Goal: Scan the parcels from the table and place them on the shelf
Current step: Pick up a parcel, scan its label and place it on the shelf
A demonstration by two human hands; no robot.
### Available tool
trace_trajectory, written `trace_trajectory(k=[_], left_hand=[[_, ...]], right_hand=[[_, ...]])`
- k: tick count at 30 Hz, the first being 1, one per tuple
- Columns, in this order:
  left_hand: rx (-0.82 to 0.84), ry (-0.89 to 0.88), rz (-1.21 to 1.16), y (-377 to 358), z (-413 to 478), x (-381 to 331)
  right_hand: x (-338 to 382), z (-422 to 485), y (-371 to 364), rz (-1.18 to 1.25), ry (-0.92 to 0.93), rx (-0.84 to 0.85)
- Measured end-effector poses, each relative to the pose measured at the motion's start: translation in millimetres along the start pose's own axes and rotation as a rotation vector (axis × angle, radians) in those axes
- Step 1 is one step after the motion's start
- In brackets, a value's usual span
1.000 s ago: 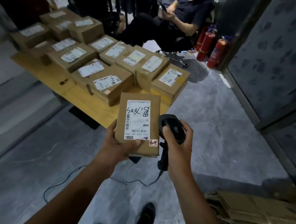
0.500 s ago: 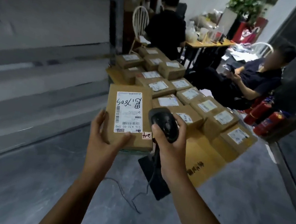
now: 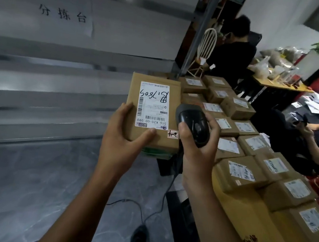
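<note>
Gripping the parcel (image 3: 153,110) by its lower edge in our left hand (image 3: 122,136), scanner (image 3: 193,124) clasped in our right hand (image 3: 196,158), we judge it light, stiff cardboard.

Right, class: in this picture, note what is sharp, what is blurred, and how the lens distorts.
Head view: the label on the held parcel is sharp; the shelf at left is smeared by blur; the wide lens leans the metal post; the light is dim.
</note>
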State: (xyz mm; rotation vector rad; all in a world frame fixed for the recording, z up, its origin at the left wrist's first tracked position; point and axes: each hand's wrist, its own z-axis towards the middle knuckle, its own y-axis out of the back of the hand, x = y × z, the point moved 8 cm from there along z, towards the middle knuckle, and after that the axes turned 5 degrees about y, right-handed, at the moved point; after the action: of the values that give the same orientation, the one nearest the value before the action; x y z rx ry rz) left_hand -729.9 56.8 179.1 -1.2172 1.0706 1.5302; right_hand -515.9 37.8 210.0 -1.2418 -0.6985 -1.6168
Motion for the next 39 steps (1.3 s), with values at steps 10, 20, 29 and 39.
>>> trace_trajectory(k=[10,20,29,39], left_hand=[[-0.071,-0.051,0.096,-4.4,135.7,-50.9],[-0.154,-0.178,0.071,-14.3,273.9,-128.0],[-0.237,-0.231,0.01,32.9,394.8,-130.1],[-0.155,-0.224,-0.047,70.9,512.2,-108.4]], right_hand=[[-11.5,143.9,-86.8,0.183,0.073,0.093],[27.8,296.6,-170.2,0.265,0.226,0.195],[30.3,367.0,-277.8,0.274,0.296,0.219],[5.0,430.1,-384.5,0.207,0.276,0.223]])
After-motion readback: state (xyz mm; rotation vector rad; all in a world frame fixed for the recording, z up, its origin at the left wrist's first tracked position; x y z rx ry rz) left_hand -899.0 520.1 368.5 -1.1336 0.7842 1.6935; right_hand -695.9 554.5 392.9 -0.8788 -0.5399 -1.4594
